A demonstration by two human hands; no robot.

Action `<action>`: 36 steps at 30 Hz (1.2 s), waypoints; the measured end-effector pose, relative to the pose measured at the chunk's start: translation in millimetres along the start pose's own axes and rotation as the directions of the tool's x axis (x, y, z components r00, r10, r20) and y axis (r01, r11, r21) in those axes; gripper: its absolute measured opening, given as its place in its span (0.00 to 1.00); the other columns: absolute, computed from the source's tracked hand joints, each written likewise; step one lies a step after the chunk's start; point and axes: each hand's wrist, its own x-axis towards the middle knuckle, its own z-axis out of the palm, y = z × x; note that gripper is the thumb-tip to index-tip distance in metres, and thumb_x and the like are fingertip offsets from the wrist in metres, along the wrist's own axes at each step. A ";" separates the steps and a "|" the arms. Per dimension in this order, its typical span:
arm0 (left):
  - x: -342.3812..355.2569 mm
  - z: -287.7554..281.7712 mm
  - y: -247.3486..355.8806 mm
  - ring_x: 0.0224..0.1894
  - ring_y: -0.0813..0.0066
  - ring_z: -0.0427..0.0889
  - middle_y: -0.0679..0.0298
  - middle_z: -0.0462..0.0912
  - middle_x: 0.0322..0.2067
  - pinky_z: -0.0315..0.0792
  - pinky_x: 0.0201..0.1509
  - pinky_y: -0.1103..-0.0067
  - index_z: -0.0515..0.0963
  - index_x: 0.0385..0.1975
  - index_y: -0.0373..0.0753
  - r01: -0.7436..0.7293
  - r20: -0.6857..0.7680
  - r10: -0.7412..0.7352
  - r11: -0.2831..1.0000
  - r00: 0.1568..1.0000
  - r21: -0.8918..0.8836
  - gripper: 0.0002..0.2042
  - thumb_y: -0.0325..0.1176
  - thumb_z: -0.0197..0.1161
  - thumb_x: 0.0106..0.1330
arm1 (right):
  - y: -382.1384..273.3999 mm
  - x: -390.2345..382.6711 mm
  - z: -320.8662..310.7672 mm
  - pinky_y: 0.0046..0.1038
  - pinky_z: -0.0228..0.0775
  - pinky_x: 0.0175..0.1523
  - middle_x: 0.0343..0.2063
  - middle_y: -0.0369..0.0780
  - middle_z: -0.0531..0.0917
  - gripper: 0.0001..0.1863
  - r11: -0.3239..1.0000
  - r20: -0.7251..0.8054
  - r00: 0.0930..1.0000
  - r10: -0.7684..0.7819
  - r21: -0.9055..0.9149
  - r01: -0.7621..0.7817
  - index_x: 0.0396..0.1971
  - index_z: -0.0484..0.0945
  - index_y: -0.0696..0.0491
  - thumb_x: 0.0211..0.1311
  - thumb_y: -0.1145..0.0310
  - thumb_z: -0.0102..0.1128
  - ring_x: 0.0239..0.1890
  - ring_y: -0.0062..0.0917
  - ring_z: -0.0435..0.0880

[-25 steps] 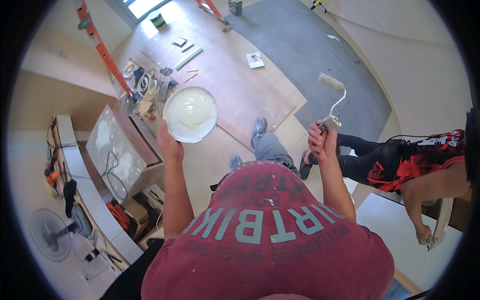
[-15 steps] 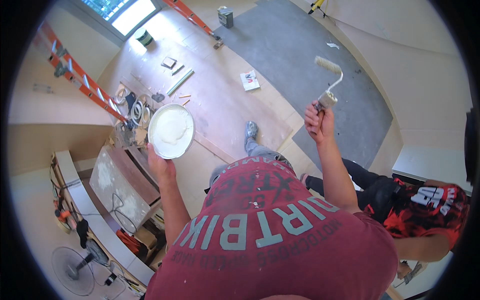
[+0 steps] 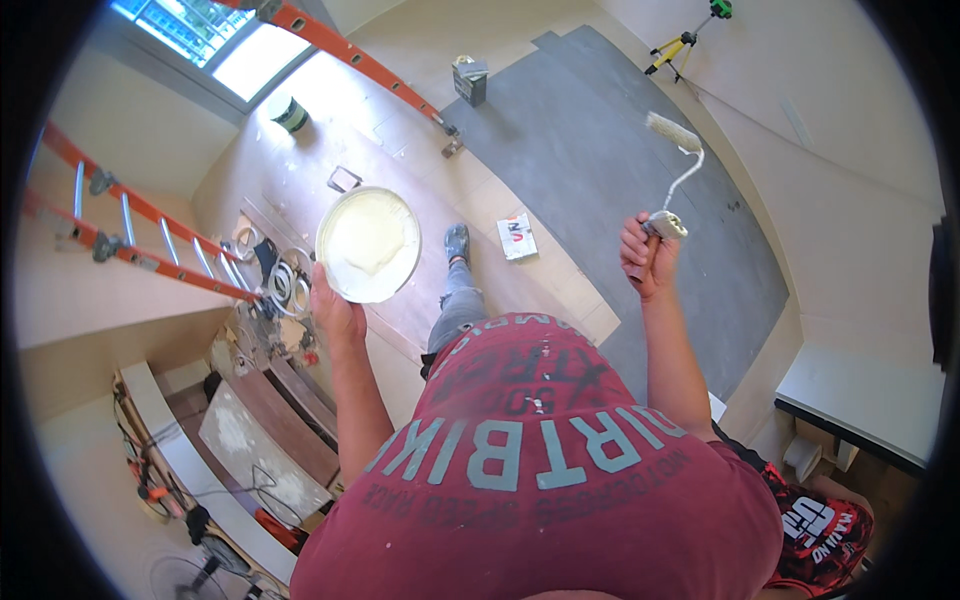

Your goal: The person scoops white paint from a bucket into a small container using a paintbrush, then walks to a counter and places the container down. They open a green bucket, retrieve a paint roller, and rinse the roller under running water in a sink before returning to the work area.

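Note:
My left hand point(image 3: 335, 310) grips the near rim of a round white paint bucket point(image 3: 368, 243) with cream paint inside, held out at chest height. My right hand point(image 3: 648, 258) is closed around the handle of a paint roller point(image 3: 673, 133), whose fluffy white sleeve points up and away. I look down from a height over my red printed shirt point(image 3: 540, 470). One jeans leg and a grey shoe point(image 3: 457, 242) show below, above the floor.
An orange ladder point(image 3: 150, 225) leans at left and another point(image 3: 350, 45) crosses the top. Tape rolls and tools point(image 3: 280, 285) lie on floor boards. A small box point(image 3: 470, 82), a yellow tripod point(image 3: 680, 42) and a person in red-black clothing point(image 3: 815, 525) at lower right.
The view has swung, so the room shifted. Both hands kept their grip; the bucket and roller sit higher and further from my body than before.

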 end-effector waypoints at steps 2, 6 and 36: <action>58.7 27.7 1.4 0.57 0.64 0.81 0.52 0.80 0.57 0.75 0.63 0.69 0.70 0.61 0.27 0.055 0.009 -0.055 0.998 0.998 0.023 0.22 0.41 0.48 0.81 | -9.7 29.1 5.2 0.19 0.62 0.17 0.24 0.33 0.67 0.18 0.999 -0.056 0.997 -0.044 -0.026 0.042 0.39 0.77 0.54 0.74 0.53 0.51 0.18 0.18 0.66; 143.3 112.1 18.5 0.55 0.66 0.82 0.53 0.81 0.54 0.76 0.60 0.71 0.71 0.59 0.27 0.127 0.109 -0.129 0.992 0.986 0.024 0.21 0.41 0.48 0.81 | -29.5 69.5 38.0 0.21 0.63 0.16 0.25 0.33 0.68 0.14 0.996 -0.068 0.994 -0.086 -0.020 0.085 0.40 0.77 0.53 0.72 0.58 0.51 0.18 0.18 0.66; 114.4 328.9 -95.0 0.48 0.73 0.84 0.58 0.84 0.50 0.76 0.57 0.76 0.76 0.58 0.29 -0.402 -0.801 0.218 0.915 0.557 -0.031 0.21 0.43 0.52 0.80 | -139.0 765.7 209.3 0.16 0.58 0.16 0.25 0.34 0.68 0.13 0.627 0.395 0.513 0.762 -0.650 -0.429 0.39 0.71 0.53 0.74 0.57 0.52 0.18 0.15 0.65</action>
